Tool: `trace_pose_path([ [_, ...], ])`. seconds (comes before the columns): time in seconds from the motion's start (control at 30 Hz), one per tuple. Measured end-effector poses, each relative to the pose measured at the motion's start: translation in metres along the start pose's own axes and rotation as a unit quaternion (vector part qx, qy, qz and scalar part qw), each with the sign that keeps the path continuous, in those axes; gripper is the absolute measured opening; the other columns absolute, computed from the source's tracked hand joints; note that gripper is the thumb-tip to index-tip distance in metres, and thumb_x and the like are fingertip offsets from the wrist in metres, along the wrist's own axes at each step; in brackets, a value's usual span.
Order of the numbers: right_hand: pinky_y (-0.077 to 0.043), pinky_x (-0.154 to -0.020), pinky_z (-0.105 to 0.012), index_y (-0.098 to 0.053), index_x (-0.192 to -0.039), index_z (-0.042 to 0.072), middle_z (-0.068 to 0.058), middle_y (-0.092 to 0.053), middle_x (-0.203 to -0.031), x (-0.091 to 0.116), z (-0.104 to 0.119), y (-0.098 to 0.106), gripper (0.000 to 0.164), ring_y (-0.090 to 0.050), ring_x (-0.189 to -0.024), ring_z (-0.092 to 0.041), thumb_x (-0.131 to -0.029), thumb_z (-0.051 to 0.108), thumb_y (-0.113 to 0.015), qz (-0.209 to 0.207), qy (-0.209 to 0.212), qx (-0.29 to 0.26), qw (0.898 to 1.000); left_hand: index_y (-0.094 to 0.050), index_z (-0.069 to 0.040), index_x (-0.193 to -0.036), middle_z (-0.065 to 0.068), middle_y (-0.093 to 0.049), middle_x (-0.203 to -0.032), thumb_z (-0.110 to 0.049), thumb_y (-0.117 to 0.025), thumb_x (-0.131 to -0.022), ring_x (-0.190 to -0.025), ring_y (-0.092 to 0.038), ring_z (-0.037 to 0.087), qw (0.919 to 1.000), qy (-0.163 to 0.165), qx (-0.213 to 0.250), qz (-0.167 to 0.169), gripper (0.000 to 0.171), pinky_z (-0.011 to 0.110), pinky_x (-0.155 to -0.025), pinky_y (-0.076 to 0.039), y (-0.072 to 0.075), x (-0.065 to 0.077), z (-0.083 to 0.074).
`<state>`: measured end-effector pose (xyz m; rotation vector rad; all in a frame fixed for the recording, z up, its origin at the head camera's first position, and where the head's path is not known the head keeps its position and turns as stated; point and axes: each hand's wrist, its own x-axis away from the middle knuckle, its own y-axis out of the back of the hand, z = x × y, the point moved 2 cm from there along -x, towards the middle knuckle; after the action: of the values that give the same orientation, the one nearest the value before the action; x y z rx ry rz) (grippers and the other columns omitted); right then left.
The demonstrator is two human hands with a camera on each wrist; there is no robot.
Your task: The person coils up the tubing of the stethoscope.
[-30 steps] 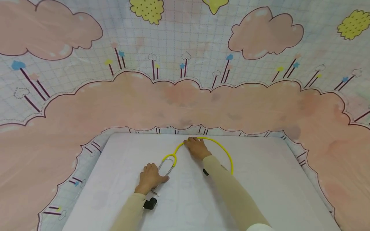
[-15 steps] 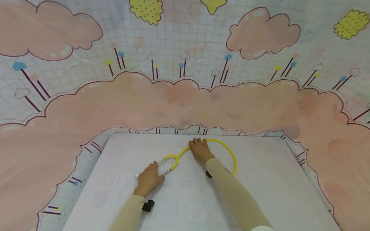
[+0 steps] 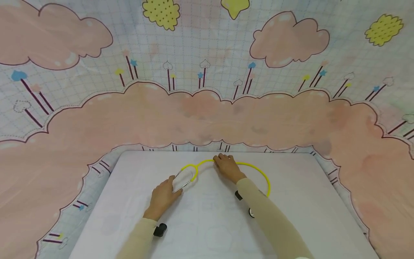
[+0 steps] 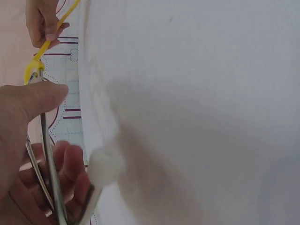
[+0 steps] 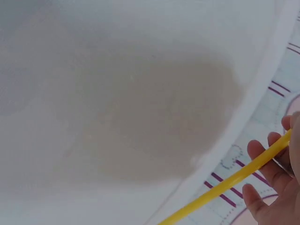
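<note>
A stethoscope (image 3: 253, 166) with yellow tubing and silver ear tubes stretches between my two hands near the table's far edge. My left hand (image 3: 162, 198) grips the metal ear tubes (image 4: 48, 159), thumb on one side and fingers curled on the other. A blurred whitish ear tip (image 4: 105, 166) shows beyond those fingers. Farther right, my right hand (image 3: 229, 168) holds the yellow tube (image 5: 229, 182), which crosses its palm in the right wrist view. From there the tube arcs right and drops behind my right forearm. A round dark-rimmed chest piece (image 3: 251, 212) peeks out beside that forearm, mostly hidden.
A white table (image 3: 207, 230) lies under both hands. Past its far edge hangs a printed cloth (image 3: 194, 115) with pink clouds and stars. Each sleeve cuff has a small black device (image 3: 160, 230) at the wrist.
Both hands have shifted: the left slightly left, the right rightward with the tube. The ear tubes now slant more, and the chest piece has come into sight beside the right forearm.
</note>
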<state>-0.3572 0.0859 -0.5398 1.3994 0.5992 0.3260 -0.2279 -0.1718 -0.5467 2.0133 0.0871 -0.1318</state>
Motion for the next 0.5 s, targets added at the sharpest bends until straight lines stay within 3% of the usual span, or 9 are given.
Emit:
trace_pose_path([
  [0.13, -0.052, -0.078, -0.048, -0.058, -0.11, 0.01, -0.008, -0.065, -0.091, 0.003, -0.002, 0.011, 0.015, -0.065, -0.084, -0.028, -0.104, 0.021, -0.049, -0.036, 0.01, -0.013, 0.999, -0.05, -0.004, -0.14, 0.0, -0.059, -0.076, -0.041, -0.076, -0.084, -0.061, -0.05, 0.013, 0.9996, -0.029, 0.003, -0.006, 0.071, 0.033, -0.057, -0.043, 0.007, -0.003, -0.002],
  [0.27, -0.053, -0.072, -0.046, -0.057, -0.11, 0.01, -0.008, -0.065, -0.091, 0.005, -0.004, 0.018, 0.015, -0.065, -0.079, -0.029, -0.104, 0.02, -0.049, -0.05, 0.002, -0.034, 0.998, -0.048, -0.003, -0.143, -0.003, -0.053, -0.071, -0.042, -0.074, -0.085, -0.056, -0.043, 0.011, 0.9965, -0.071, 0.006, -0.044, 0.075, 0.029, -0.055, -0.04, 0.016, -0.004, -0.008],
  [0.5, -0.052, -0.092, -0.046, -0.058, -0.121, 0.01, -0.009, -0.066, -0.116, 0.012, -0.01, 0.029, 0.023, -0.066, -0.106, -0.029, -0.105, 0.023, -0.048, -0.029, -0.037, -0.076, 0.996, -0.062, 0.0, -0.123, 0.0, -0.055, -0.064, -0.034, -0.08, -0.081, -0.051, -0.044, 0.01, 0.9844, -0.129, 0.006, -0.12, 0.057, 0.028, -0.048, -0.04, 0.025, -0.006, -0.016],
])
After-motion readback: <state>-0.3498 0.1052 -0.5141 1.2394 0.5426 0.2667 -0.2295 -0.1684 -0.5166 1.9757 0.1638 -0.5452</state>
